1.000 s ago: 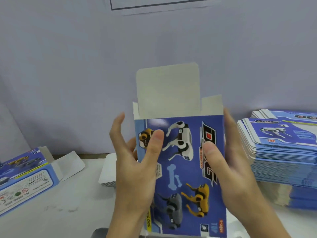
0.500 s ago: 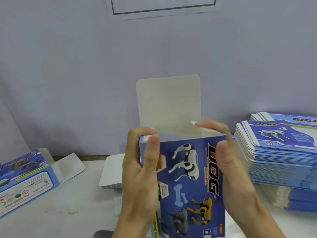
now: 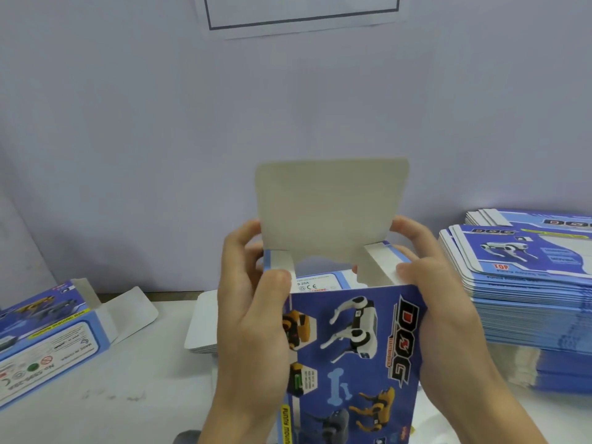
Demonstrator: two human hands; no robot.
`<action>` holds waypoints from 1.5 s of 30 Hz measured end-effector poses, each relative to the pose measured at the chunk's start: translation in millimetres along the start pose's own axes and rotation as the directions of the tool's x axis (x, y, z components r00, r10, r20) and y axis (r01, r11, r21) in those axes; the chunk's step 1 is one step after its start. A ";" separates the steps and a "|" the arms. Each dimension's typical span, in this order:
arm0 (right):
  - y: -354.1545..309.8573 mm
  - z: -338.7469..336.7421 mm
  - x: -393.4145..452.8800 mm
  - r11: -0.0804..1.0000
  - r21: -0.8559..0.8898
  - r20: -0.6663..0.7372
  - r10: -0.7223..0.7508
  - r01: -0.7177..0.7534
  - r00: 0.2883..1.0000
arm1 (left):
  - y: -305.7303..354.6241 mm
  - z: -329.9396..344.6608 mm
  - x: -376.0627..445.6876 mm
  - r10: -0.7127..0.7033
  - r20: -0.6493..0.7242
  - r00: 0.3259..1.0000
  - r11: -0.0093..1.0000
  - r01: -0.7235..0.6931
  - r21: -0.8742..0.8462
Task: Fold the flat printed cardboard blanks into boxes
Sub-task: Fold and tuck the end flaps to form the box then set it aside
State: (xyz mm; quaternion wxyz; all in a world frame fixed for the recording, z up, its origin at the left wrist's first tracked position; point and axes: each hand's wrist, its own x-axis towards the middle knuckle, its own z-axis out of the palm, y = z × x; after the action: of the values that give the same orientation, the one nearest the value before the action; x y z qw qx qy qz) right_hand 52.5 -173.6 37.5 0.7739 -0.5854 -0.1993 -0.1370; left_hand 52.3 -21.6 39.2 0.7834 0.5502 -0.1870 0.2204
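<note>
A blue printed box point(image 3: 355, 357) with robot-dog pictures stands upright in front of me, opened into a tube. Its grey top lid flap point(image 3: 330, 213) sticks straight up. My left hand point(image 3: 253, 315) grips the box's left side, thumb on the front panel, fingers folding the small left side flap point(image 3: 280, 261) inward. My right hand point(image 3: 439, 302) grips the right side, thumb pressing the right side flap point(image 3: 378, 267) inward over the opening.
A tall stack of flat printed blanks point(image 3: 525, 283) sits at the right. A finished box point(image 3: 45, 334) with its end flap open lies at the left. A small pile of white cards point(image 3: 205, 325) lies behind my left hand. A grey wall stands close behind.
The box has gone from a flat blank to an opened tube. Both hands moved up to its top, and the two side flaps are now folded inward.
</note>
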 end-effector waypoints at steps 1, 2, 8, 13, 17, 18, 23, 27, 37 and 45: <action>-2.3 1.8 -3.2 0.998 0.061 0.002 -0.008 0.008 1.000 | -0.4 -1.2 -0.8 0.021 -0.015 1.000 0.999 -0.022 -0.041; -0.5 2.0 -5.0 0.992 0.127 -0.017 -0.013 0.015 1.000 | -1.3 -1.8 -1.9 0.032 -0.038 0.999 0.994 -0.035 -0.102; -9.4 2.1 6.0 0.997 0.073 -0.070 0.032 -0.026 0.997 | -2.1 -0.6 -3.1 0.042 -0.071 0.997 0.999 -0.042 0.011; 7.2 -6.1 -6.5 0.991 0.086 0.003 -0.108 0.108 0.994 | -0.8 -5.3 -3.9 0.111 0.027 0.993 0.975 -0.114 0.189; 10.0 -8.2 -1.8 0.962 -0.090 -0.041 -0.261 0.256 0.965 | 1.9 -11.7 -0.6 0.216 0.113 0.970 0.908 -0.242 0.342; 11.5 -9.3 -1.3 0.953 -0.133 -0.050 -0.280 0.272 0.959 | 2.2 -14.0 0.2 0.244 0.137 0.960 0.881 -0.279 0.383; 12.4 -11.6 -1.5 0.954 -0.162 -0.045 -0.264 0.254 0.964 | 2.4 -19.1 4.0 0.273 0.182 0.945 0.765 -0.328 0.554; 7.5 -12.3 -1.4 0.975 -0.102 -0.062 -0.202 0.195 0.977 | 1.4 -14.5 3.5 0.239 0.083 0.967 0.830 -0.248 0.499; -16.9 -3.2 -2.2 0.967 -0.133 -0.060 -0.226 0.217 0.972 | 17.1 0.7 -1.7 0.168 0.070 0.983 0.948 -0.180 0.261; -7.7 -10.1 0.0 0.969 -0.117 -0.081 -0.229 0.218 0.970 | 14.6 -1.1 -1.4 0.093 0.104 0.990 0.967 -0.115 0.228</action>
State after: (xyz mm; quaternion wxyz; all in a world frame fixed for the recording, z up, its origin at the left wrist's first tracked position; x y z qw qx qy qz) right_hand 50.5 -185.4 41.7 0.7296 -0.5926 -0.2198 -0.2612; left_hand 43.1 -16.4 49.5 0.6911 0.6375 -0.2243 0.2562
